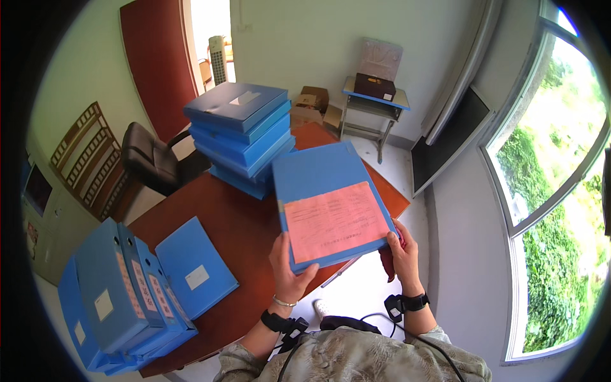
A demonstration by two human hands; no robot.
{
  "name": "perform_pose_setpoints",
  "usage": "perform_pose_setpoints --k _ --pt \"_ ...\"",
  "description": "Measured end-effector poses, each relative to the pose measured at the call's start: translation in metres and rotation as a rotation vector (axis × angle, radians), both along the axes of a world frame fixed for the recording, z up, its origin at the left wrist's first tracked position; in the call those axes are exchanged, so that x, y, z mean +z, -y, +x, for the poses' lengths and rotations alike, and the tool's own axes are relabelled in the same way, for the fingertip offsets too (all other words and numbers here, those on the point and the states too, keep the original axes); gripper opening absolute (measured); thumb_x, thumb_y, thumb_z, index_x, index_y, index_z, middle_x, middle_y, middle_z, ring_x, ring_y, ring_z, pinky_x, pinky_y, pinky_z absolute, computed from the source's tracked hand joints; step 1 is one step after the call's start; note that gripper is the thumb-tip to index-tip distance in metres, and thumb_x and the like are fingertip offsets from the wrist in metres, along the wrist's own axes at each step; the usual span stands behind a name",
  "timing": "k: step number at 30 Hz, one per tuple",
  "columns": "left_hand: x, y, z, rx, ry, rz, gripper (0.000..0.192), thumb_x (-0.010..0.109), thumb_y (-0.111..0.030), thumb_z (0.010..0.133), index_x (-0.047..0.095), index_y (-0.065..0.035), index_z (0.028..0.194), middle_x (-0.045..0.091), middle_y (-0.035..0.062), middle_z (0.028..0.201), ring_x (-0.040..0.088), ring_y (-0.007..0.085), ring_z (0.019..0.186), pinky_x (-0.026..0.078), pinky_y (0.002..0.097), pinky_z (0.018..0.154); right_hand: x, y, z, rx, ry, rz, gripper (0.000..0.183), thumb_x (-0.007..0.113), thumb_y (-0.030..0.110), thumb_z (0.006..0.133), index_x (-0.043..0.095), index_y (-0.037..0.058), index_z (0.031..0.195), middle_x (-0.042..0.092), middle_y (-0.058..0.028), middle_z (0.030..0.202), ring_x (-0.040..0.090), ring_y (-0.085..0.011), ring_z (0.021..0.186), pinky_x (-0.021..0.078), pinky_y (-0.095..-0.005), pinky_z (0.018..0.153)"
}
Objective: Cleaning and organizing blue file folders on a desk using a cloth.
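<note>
A blue plastic file box (pixel 312 174) is held tilted in front of me over the desk's near edge. A pink printed sheet (pixel 339 222) covers the lower part of its face. My left hand (pixel 288 267) grips the near left corner, thumb on top. My right hand (pixel 405 255) holds the near right corner, with a dark red cloth (pixel 386 264) bunched under its fingers. Just beyond the box rises a stack of blue file boxes (pixel 248 136), unevenly piled. Several more file boxes (pixel 121 291) stand upright at the left, beside a blue file box (pixel 191 260) lying flat.
The reddish-brown desk (pixel 238 229) carries the files. Behind it are a black office chair (pixel 148 157) and a wooden rack (pixel 90 162). Cardboard boxes (pixel 308 107) and a small school desk (pixel 370 98) stand by the far wall. A window (pixel 539 229) opens at the right.
</note>
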State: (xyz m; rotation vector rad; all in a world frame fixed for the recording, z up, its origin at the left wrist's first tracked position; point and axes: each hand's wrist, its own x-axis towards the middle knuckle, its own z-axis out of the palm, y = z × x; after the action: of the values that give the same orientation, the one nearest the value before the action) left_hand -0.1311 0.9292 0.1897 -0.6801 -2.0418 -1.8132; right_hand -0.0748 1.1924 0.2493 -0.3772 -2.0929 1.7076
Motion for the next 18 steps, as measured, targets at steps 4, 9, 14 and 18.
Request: perform_pose_setpoints --k 4,9,14,18 --pt "0.011 -0.045 -0.008 0.172 -0.103 -0.399 0.082 0.082 -0.034 0.075 0.043 -0.0077 0.142 0.027 0.0241 0.148 0.037 0.0426 0.130 0.036 0.0475 0.105 -0.008 -0.043 -0.025 -0.124 -0.004 0.345 0.048 0.063 0.033 0.094 0.057 0.0023 0.129 0.065 -0.0224 0.113 0.064 -0.0337 0.103 0.0503 -0.0386 0.089" --pt "0.004 -0.080 -0.016 0.151 0.011 -0.318 0.074 0.082 -0.015 0.075 0.046 -0.0059 0.138 0.018 0.0242 0.152 0.031 0.0438 0.137 0.040 0.0461 0.106 -0.014 -0.064 -0.041 -0.241 0.076 0.659 0.048 0.070 0.036 0.088 0.060 0.0077 0.126 0.065 -0.0190 0.100 0.065 -0.0336 0.091 0.0522 -0.0409 0.079" --pt "-0.006 -0.079 -0.013 0.266 0.027 -0.401 0.074 0.082 -0.016 0.075 0.046 -0.0080 0.139 0.019 0.0265 0.152 0.039 0.0438 0.133 0.046 0.0428 0.102 -0.028 -0.067 -0.055 -0.218 0.101 0.719 0.047 0.074 0.031 0.085 0.061 0.0104 0.125 0.066 -0.0120 0.100 0.066 -0.0277 0.086 0.0523 -0.0372 0.074" --pt "-0.015 -0.071 0.008 0.196 0.069 -0.337 0.080 0.077 -0.032 0.080 0.037 -0.0079 0.145 0.021 0.0276 0.152 0.035 0.0451 0.136 0.043 0.0450 0.105 -0.045 -0.104 -0.037 -0.207 -0.030 0.598 0.042 0.073 0.016 0.086 0.061 0.0095 0.126 0.067 -0.0095 0.113 0.065 -0.0187 0.095 0.0518 -0.0325 0.083"
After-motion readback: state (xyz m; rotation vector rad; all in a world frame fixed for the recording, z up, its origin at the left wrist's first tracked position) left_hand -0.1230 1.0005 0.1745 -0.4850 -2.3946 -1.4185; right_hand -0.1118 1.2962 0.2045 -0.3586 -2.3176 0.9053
